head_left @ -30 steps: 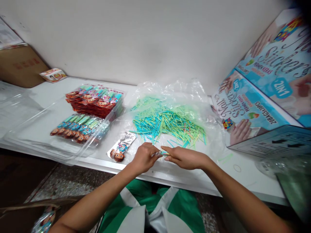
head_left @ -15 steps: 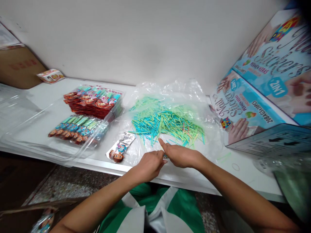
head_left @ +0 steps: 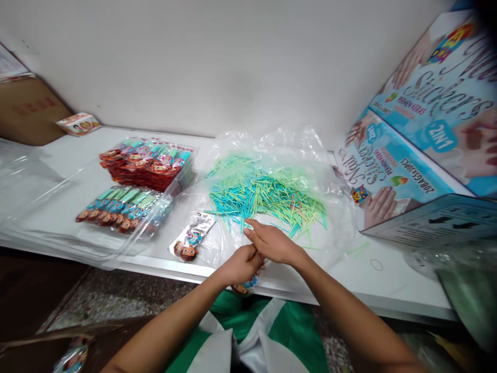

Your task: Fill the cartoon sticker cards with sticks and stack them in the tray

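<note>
Packet (head_left: 244, 286) gripped in left hand (head_left: 239, 265) at counter (head_left: 116, 256) edge; right hand (head_left: 274, 243) overlaps it near the sticks (head_left: 267, 199), grip unreadable; I judge stick-picking stage, next needing a fine pinch

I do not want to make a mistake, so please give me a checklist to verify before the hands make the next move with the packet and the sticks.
1. Left hand grips the cartoon packet: ok, it hangs below the fingers at the table edge.
2. Right hand has a stick: cannot tell, the fingers hide it.
3. Pile of blue and green sticks within reach: ok, the right fingertips are at its near edge.
4. All sticks on the clear plastic bag: not ok, a few lie loose on the white table.
5. Spare packet apart from the hands: ok, it lies to their left.
</note>
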Tool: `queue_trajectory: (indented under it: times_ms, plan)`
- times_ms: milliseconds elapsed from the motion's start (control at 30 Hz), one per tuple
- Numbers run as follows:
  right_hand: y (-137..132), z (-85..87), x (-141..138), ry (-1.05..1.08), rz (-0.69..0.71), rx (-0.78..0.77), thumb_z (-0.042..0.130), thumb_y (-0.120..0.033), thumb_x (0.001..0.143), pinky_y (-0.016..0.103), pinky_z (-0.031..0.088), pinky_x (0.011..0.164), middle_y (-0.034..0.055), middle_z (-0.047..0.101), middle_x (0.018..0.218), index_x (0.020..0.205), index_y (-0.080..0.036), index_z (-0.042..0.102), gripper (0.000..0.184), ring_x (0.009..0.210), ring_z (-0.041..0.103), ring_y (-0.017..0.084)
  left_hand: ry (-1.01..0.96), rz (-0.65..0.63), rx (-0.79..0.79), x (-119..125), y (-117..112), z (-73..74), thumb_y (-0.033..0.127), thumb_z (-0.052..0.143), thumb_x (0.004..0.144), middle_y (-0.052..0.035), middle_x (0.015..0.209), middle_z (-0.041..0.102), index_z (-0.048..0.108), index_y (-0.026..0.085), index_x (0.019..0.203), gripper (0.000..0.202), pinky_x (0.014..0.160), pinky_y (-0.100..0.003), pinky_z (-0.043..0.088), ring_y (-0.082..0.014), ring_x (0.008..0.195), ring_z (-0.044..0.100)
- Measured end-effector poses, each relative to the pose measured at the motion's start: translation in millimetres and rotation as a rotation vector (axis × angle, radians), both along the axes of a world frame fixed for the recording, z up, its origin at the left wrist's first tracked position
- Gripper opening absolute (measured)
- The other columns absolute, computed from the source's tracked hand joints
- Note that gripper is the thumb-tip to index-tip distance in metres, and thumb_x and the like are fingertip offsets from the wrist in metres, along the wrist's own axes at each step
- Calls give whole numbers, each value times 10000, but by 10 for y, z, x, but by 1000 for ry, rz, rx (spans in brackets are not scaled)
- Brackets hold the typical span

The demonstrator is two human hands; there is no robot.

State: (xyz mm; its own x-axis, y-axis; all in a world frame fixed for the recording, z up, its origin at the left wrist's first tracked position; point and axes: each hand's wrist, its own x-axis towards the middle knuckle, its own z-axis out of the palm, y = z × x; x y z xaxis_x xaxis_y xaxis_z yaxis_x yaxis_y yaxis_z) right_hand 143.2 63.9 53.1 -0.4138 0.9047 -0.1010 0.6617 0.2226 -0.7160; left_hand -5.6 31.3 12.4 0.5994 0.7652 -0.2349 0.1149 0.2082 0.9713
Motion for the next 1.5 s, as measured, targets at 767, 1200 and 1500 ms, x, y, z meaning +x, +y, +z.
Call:
queue_trajectory:
  times_ms: [767,1200,1500]
  plan:
    - [-238,-205,212,483,-285,-135,537,-313,779,227,394,558,-21,573,630,761,-169,580,151,581,525,109,-272,259,-217,54,-25,-50,426,550,795,-18,656,580,551,116,834,313,509,-213,388,-96,514,528]
    - [-278,-240,152,548,-281,-136,498,-259,805,268,458,665,1,603,740,984,-169,564,211,682,585,129,-263,232,-219,50,-50,-68,431,552,791,-12,643,578,556,114,838,320,510,-215,388,-95,507,517]
    - [-268,-224,142,509,-297,-82,512,-236,794,233,451,574,-31,548,650,811,-190,541,57,586,539,106,-308,181,-240,35,-61,-53,418,549,799,-28,659,588,544,116,817,303,538,-229,405,-112,532,546]
